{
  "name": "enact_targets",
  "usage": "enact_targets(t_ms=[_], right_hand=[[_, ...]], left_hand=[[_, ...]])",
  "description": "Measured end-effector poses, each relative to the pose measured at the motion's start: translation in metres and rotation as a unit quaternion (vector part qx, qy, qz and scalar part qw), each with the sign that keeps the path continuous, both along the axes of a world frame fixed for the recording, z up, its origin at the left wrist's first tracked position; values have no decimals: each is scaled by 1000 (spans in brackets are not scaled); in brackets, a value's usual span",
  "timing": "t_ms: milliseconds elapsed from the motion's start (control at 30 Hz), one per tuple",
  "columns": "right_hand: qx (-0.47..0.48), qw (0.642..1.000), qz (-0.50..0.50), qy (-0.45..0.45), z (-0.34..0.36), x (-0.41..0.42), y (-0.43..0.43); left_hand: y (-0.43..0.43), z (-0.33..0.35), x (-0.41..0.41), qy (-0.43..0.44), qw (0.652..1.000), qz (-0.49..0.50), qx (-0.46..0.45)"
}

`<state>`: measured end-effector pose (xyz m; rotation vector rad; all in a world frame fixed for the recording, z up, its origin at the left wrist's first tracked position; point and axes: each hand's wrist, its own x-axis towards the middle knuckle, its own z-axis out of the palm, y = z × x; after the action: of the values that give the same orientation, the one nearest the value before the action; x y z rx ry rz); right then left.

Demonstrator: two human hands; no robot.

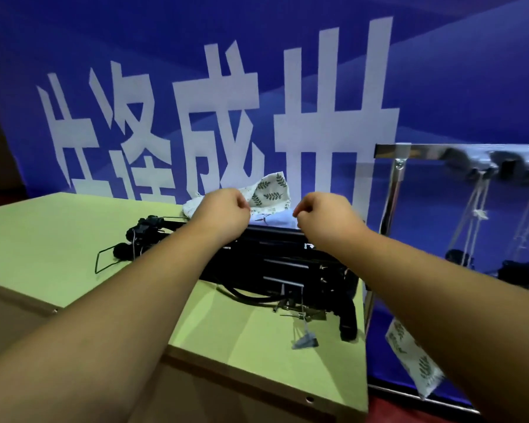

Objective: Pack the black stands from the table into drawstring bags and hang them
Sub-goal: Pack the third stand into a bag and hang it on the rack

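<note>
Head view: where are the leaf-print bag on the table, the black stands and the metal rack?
leaf-print bag (271, 189): head view, on its raised printed cloth.
black stands (287, 261): head view, middle of the pile.
metal rack (391, 150): head view, left end of its top bar.

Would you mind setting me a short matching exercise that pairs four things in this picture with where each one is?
Things:
1. black stands
2. far leaf-print bag
3. near leaf-print bag
4. metal rack

Places:
A. at the back edge of the green table, behind the pile
B. standing to the right of the table, strings hanging from its top bar
C. piled on the right part of the table
D. low down, just off the table's right edge

Pairs: 1-C, 2-A, 3-D, 4-B
</note>
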<state>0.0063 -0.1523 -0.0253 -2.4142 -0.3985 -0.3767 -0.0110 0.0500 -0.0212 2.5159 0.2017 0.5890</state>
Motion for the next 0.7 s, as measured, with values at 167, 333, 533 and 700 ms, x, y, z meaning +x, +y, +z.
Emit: enact_targets(t_ms=[167, 333, 533, 700], right_hand=[[-47, 999, 20, 12, -1, 34, 21], [-133, 987, 55, 68, -11, 55, 43], [-158, 983, 41, 82, -21, 68, 50], [-126, 988, 46, 75, -20, 69, 43]], left_hand=[[22, -7, 62, 62, 994, 28, 91], [37, -23, 112, 177, 958, 61, 215], [53, -36, 139, 200, 951, 87, 221], [45, -29, 123, -1, 996, 39, 80]])
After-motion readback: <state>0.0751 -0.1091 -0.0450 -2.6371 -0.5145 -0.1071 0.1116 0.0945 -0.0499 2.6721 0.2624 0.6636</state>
